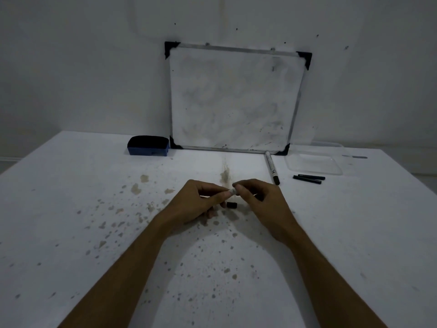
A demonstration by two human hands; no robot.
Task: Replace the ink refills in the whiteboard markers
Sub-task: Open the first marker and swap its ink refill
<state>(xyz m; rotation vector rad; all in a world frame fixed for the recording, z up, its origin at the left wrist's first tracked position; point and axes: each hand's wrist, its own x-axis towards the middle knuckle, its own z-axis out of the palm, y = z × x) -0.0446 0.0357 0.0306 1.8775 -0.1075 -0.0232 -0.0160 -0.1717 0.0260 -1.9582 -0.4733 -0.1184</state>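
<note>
My left hand (201, 201) and my right hand (262, 200) meet over the middle of the stained white table (94, 209). Both pinch a short white marker body (231, 192) between thumbs and fingers; most of it is hidden inside the hands. A small black cap (232, 205) lies on the table just below the fingertips. A second whiteboard marker (272, 168), white with a black cap, lies further back on the right. Two black ink refills (308, 179) lie side by side to its right.
A small whiteboard (236, 98) leans against the wall at the table's back edge. A blue eraser (149, 146) sits to its left. A clear plastic tray (314, 162) stands at the back right, behind the refills.
</note>
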